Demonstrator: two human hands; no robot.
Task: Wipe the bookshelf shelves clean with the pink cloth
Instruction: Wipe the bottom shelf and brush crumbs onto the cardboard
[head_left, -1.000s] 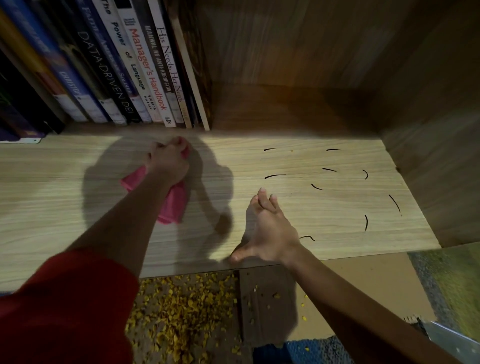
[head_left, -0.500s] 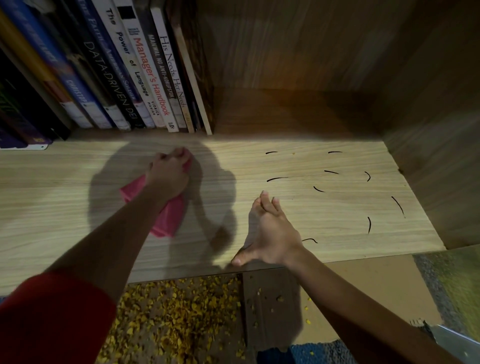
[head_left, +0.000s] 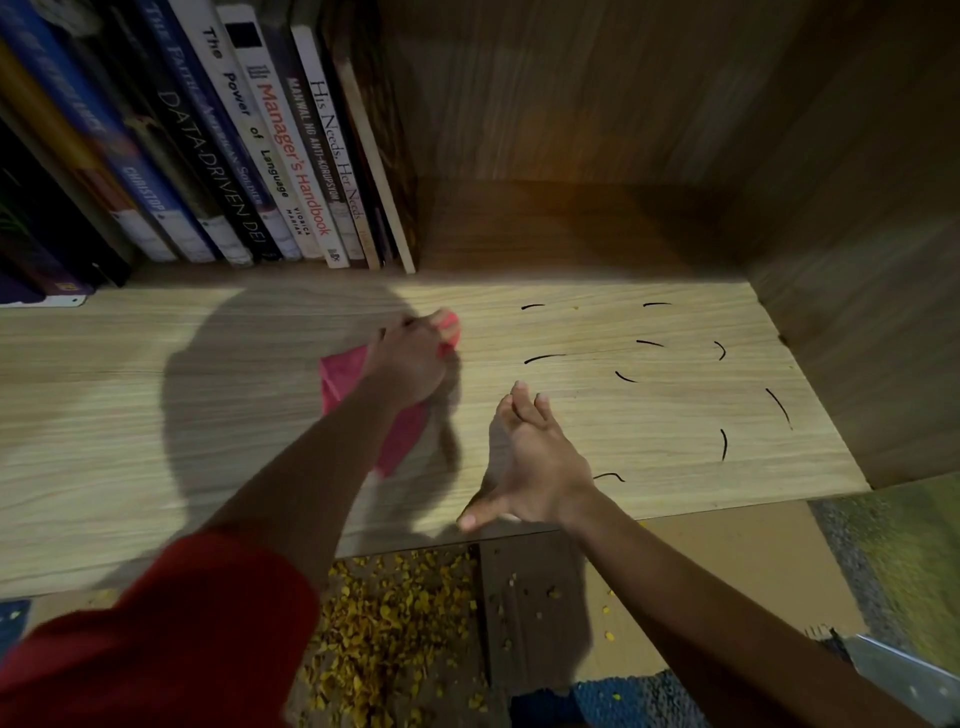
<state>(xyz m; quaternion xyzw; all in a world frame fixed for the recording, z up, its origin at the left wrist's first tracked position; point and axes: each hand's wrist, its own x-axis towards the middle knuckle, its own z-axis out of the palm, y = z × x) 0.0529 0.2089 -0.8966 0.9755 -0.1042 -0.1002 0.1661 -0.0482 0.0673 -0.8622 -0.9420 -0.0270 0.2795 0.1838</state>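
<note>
From the head camera, the pink cloth (head_left: 344, 375) lies on the light wood shelf (head_left: 156, 415), about midway along its length and a little nearer the back than the front edge. It is a bright pink fabric, bunched at its far end and spread flatter toward the person. One corner shows left of the wrist, and a longer flap trails out below the forearm.

The left hand (head_left: 410, 364) has its fingers curled over the bunched end, gripping the cloth and pressing it to the board. A fold of pink pokes out past the knuckles.

The right hand (head_left: 535, 462) rests near the front edge, just right of the cloth and apart from it. Its fingers are straight and close together, its thumb is spread, and it holds nothing.

Short black curved marks (head_left: 545, 358) are scattered over the right half of the shelf, none under the cloth. A row of leaning books (head_left: 270, 156) stands at the back left. A red sleeve (head_left: 156, 639) covers the left upper arm. Yellow crumbs (head_left: 395, 623) litter the floor below the shelf.
</note>
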